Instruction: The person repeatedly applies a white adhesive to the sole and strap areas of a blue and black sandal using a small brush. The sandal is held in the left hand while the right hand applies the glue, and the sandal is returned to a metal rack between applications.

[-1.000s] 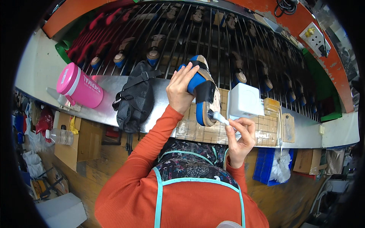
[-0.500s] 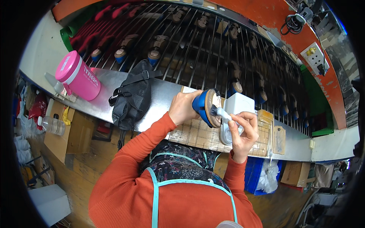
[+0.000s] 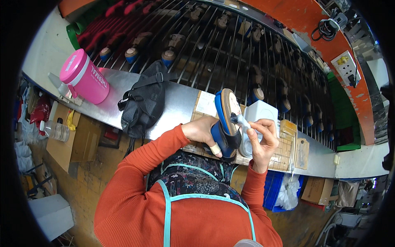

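The left hand (image 3: 200, 129) grips, thumb (image 3: 210, 140) extended (a pale band (image 3: 215, 149) rings it), left forearm (image 3: 158, 143) angled inward; the right hand (image 3: 264, 140) pinches between thumb and fingertips, right forearm (image 3: 254, 185) pointing forward.

Passable at eleven o'clock from left hand (image 3: 201, 130), over desk (image 3: 177, 101); blocked at ten by bag (image 3: 144, 103), probably twelve by rods (image 3: 214, 57).

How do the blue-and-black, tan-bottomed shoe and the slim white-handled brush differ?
Size: the blue-and-black, tan-bottomed shoe is far larger than the slim white-handled brush.
Grip: the left hand grasps the shoe; the right hand pinches the brush.
Shared: both are held.
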{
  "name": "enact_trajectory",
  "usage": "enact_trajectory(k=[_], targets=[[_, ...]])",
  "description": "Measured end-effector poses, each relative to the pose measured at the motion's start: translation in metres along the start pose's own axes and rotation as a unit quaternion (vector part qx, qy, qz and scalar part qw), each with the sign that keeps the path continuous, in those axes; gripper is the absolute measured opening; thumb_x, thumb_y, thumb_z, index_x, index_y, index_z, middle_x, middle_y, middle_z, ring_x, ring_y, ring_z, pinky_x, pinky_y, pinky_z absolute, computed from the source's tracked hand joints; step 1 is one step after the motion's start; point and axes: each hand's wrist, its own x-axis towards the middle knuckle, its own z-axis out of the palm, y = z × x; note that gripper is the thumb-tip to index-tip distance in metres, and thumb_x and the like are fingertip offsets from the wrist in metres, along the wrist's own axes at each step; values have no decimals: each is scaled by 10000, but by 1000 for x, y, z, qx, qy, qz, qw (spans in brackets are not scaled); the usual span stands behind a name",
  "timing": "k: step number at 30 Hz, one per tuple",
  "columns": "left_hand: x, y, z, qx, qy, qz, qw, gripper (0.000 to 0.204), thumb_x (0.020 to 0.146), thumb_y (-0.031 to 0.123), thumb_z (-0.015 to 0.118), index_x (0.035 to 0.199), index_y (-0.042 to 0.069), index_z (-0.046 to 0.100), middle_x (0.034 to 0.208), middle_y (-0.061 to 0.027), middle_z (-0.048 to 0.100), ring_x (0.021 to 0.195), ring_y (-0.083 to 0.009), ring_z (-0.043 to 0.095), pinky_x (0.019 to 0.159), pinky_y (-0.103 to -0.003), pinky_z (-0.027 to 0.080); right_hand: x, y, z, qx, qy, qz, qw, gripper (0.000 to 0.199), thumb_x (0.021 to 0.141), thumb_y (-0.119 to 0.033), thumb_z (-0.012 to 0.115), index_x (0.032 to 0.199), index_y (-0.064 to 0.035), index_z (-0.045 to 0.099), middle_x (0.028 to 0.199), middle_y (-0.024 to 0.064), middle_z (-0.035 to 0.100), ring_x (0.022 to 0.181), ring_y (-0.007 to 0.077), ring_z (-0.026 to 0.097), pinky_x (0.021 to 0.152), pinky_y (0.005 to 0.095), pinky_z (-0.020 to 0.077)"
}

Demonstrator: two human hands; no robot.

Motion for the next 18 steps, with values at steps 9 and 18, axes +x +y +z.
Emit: enact_trajectory(k=[9,18], targets=[[-1,2,7,-131,-115,-79,982,681,523,39,892,1143,-30,620,1066,-150,687,961,-223,669,881,-325,527,4,13,-12,-21,-26,-52,998,167,759,-23,760,925,-7,740,901,60,590,728,112,547,609,224,448],[-1,15,15,-125,-146,-96,977,689,530,23,882,1162,-20,613,1122,-134,669,1026,-213,634,937,-336,492,-12,33,-60,77,-101,57,990,117,783,-32,740,892,8,723,882,91,645,799,141,587,702,256,465]])
